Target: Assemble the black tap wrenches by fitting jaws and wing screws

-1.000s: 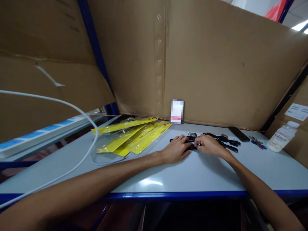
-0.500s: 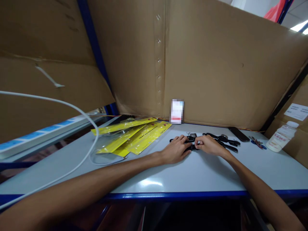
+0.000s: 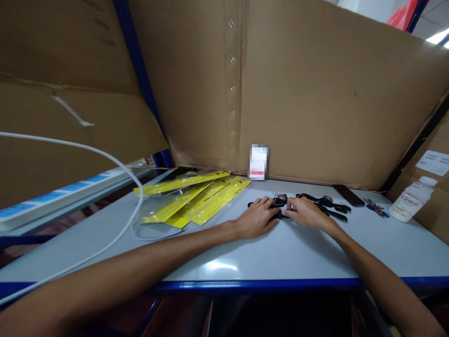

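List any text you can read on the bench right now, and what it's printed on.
None can be quoted.
Yellow plastic packets: dark line of print, too small.
White plastic bottle: red label print, blurred.
White paper label on the cardboard box: lines too small.
Small card against the cardboard wall: pixelated.
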A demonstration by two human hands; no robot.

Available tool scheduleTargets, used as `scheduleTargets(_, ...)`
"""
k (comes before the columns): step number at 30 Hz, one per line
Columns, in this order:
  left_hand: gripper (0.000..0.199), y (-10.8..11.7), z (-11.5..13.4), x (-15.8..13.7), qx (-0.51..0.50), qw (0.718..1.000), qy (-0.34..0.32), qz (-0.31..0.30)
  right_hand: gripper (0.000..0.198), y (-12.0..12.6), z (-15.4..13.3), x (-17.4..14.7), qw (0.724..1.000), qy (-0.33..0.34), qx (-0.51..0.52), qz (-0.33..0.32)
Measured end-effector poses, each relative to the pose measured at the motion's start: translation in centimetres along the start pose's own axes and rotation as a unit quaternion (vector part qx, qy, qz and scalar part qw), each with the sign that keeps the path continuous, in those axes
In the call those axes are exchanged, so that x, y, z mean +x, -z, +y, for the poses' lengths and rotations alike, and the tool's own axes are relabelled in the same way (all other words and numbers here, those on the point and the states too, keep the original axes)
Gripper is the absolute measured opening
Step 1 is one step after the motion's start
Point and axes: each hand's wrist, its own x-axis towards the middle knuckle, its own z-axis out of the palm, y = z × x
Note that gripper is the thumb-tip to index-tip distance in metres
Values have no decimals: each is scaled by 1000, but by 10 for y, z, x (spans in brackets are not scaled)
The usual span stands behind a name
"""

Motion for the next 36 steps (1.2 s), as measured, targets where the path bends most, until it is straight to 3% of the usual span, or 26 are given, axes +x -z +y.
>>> scheduleTargets(3,30,0,0,0,3,1000,4,-4,7,2,-1,0,1000,16,4,-26)
scheduleTargets(8,30,0,0,0,-3,1000,0,0,20,7,-3,-1,997,45,24,-49)
scheduleTargets(11,28,0,0,0,-2,1000,2,2,6,7,-4,-2,998,36,22,-51)
scheduleTargets(23,28,3,2,0,12,1000,1,-7,15,8,-7,3,999,10,-1,-39)
scheduleTargets(30,24,2,1,0,4,1000,8,3,10,25,6,-8,986,28,-48,-159)
scheduleTargets(34,19,3,2,1,17,1000,12,16,3,30,5,-12,985,0,-88,-150)
scheduleTargets(36,16,4,4,2,28,999,19,12,9,32,1,-13,987,-14,-101,-128)
